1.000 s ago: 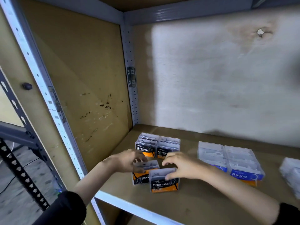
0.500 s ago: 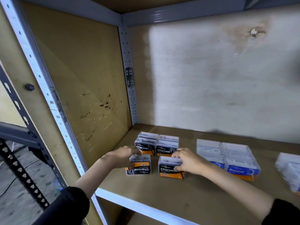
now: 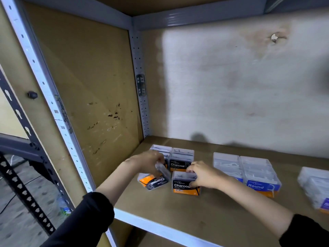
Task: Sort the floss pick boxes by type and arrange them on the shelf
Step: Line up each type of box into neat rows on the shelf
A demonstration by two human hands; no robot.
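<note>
- Floss pick box furthest left: the tilted Charcoal box (image 3: 154, 180) sits near the front left of the shelf (image 3: 178, 214), one end raised, its label blurred and askew.
- The left grip (image 3: 149, 163) is curled over the top of that box and holds it. Exactly how the fingers sit is blurred.
- Just behind stand the back Charcoal boxes (image 3: 180, 161), a neat upright pair with labels facing out.
- The front Charcoal box (image 3: 185, 184) stands upright directly in front of the right one of that pair, label readable.
- The right grip (image 3: 204, 175) is closed on that box, fingers over its top edge and thumb on the front face.
- Well to the right are the Round boxes (image 3: 256, 173), a separate group. More boxes at the right edge (image 3: 315, 188) are too blurred to read.
- To do this step well, turn the tilted box until its label reads upright. Set it flat beside the front Charcoal box, edges flush with the back pair. Steady the neighbour with the right grip so nothing is knocked.
- Half a second earlier the left box stood flat with its label upside down. Now it is lifted and partly rotated, while the right box has barely shifted.
</note>
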